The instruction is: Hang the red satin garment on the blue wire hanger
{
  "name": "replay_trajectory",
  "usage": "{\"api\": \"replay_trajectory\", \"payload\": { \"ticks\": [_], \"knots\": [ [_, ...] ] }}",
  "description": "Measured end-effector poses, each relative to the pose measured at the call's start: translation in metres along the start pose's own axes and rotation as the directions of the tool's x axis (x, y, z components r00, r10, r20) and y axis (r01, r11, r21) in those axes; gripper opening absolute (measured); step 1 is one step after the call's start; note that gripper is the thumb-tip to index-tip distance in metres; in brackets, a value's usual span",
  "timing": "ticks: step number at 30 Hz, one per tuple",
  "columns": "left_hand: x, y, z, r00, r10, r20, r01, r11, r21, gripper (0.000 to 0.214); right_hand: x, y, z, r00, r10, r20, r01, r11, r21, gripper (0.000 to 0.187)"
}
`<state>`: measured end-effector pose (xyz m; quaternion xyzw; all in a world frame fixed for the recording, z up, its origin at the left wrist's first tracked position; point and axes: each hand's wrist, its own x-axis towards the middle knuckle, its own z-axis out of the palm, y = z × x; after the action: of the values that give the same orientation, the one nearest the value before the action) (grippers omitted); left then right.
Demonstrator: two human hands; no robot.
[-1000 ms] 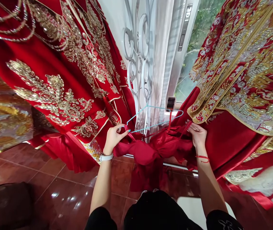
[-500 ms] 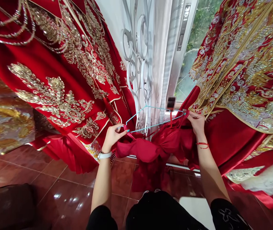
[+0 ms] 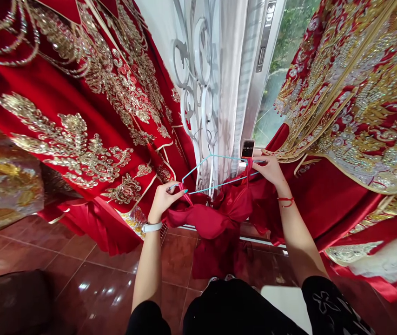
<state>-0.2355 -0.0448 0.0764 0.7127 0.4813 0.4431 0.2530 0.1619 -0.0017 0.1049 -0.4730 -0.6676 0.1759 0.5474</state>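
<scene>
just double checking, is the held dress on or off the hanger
It looks on: straps cross the hanger beside both hands.

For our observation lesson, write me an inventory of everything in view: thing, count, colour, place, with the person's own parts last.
Clothes hanger: 1, light blue, between the hands
Strappy dress: 1, deep red, below the hanger
Embroidered garments: count unclear, red and gold, left
Beaded jacket: 1, red, gold and silver, right
Scrollwork: 1 stretch, white, behind the hanger
Curtain: 1, white, beside the scrollwork
Window: 1, silver-framed, right of the curtain
Digital screen: 1, black, near the right hand
Floor tiles: many, reddish brown, below
Flat-topped object: 1, white, bottom right
Unclear bulky object: 1, dark brown, bottom left
Wristband: 1, white, left wrist
Bracelet: at least 1, red, right wrist
Sleeves: 2, black, bottom
Hands: 2, bare, at the hanger's ends
</scene>
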Motion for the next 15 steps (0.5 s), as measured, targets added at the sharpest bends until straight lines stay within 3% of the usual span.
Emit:
{"api": "replay_trajectory", "payload": {
  "ticks": [10,13,15],
  "knots": [
    [0.001,-0.002,0.005,0.989,0.030,-0.145,-0.010,0.990,0.140,0.029,-0.018,-0.007,0.004,0.993,-0.090,0.075,0.096,0.992,-0.085,0.024],
    [-0.016,-0.019,0.013,0.950,0.022,-0.313,-0.002,0.998,0.065,0.039,-0.023,-0.011,0.007,0.992,-0.123,0.041,0.127,0.981,-0.145,0.029],
    [-0.037,-0.039,0.018,0.894,-0.104,-0.436,0.083,0.994,-0.068,0.051,-0.026,-0.014,0.012,0.990,-0.142,0.017,0.143,0.968,-0.205,0.031]
  ]
}}
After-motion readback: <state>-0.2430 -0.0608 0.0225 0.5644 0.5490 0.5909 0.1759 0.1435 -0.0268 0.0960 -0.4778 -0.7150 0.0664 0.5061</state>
